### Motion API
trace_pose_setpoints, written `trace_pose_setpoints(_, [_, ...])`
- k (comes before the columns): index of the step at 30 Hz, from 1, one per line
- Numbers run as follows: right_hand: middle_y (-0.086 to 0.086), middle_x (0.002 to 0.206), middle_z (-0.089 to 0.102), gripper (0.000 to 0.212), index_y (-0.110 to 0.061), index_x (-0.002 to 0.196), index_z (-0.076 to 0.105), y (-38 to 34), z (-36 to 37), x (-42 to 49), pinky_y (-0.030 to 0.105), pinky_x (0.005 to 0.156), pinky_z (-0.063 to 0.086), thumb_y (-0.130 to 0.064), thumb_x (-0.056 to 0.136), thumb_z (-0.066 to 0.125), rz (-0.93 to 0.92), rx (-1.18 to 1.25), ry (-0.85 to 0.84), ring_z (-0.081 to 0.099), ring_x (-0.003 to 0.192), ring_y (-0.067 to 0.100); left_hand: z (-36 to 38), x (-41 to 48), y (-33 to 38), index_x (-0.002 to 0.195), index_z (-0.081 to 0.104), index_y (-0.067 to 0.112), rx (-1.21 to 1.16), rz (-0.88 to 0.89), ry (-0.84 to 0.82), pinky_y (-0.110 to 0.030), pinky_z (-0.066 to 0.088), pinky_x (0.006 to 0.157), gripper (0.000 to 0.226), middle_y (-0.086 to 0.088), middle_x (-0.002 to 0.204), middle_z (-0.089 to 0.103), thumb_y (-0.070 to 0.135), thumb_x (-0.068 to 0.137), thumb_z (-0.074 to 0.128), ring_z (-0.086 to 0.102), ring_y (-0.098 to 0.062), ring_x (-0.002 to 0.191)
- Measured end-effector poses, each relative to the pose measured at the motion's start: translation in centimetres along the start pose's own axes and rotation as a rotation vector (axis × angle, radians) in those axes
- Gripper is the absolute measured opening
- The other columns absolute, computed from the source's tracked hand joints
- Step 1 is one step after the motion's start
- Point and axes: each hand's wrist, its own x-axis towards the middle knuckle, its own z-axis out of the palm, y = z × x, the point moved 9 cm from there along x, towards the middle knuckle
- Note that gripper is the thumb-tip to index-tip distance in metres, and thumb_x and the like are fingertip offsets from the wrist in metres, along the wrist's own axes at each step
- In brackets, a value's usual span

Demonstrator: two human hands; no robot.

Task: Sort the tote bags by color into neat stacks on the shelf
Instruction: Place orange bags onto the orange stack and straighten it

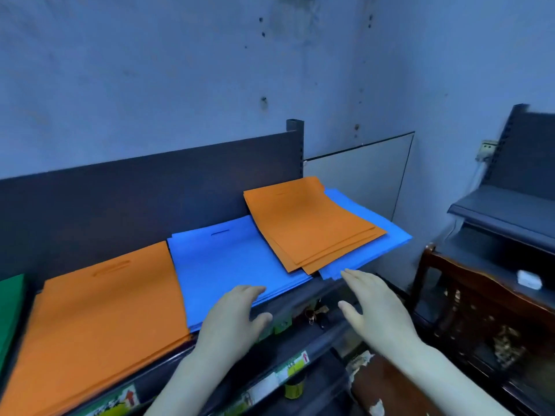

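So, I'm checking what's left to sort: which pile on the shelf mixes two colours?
The rightmost pile: orange bags lie askew on blue ones. The left orange stack, middle blue stack and green stack are each one colour.

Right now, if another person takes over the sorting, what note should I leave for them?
Left hand: open, fingers on the front edge of the blue stack.
Right hand: open, empty, by the front corner of the blue bags at far right.
Done: green stack, orange stack, blue stack, left to right.
To do: orange bags lie on those blue bags; move each to its stack, then square the edges.
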Motion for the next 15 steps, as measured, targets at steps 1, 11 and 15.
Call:
trace_pose_setpoints(1, [-0.012, 0.151, 0.032, 0.058, -0.023, 0.148, 0.030, 1.0, 0.0, 0.0, 0.021, 0.113, 0.022, -0.038, 0.095, 0.048, 0.011, -0.006, -0.010, 0.023, 0.141, 0.006, 0.6, 0.3, 0.9, 0.141, 0.041, 0.032, 0.006, 0.005, -0.011, -0.024, 0.034, 0.104, 0.053, 0.014, 0.144, 0.042, 0.043, 0.092, 0.055, 0.039, -0.006, 0.132])
trace_pose_setpoints(11, [-0.013, 0.150, 0.034, 0.055, -0.023, 0.146, 0.033, 5.5, 1.4, 2.1, 0.020, 0.111, 0.023, -0.032, 0.095, 0.050, 0.070, 0.079, -0.009, 0.024, 0.141, 0.005, 2.6, 5.5, 3.6, 0.138, 0.044, 0.034, 0.012, 0.018, -0.026, -0.023, 0.036, 0.102, 0.050, 0.017, 0.142, 0.045, 0.042, 0.091, 0.056, 0.042, -0.005, 0.130])
trace_pose_setpoints(15, [-0.015, 0.150, 0.034, 0.054, -0.025, 0.146, 0.033, 7.2, 0.9, 4.9, 0.019, 0.110, 0.025, -0.031, 0.095, 0.049, 0.109, 0.063, 0.022, 0.024, 0.140, 0.004, 2.1, 9.3, 4.0, 0.140, 0.042, 0.033, -0.021, 0.018, 0.000, -0.021, 0.035, 0.101, 0.052, 0.016, 0.143, 0.044, 0.043, 0.090, 0.057, 0.041, -0.005, 0.131])
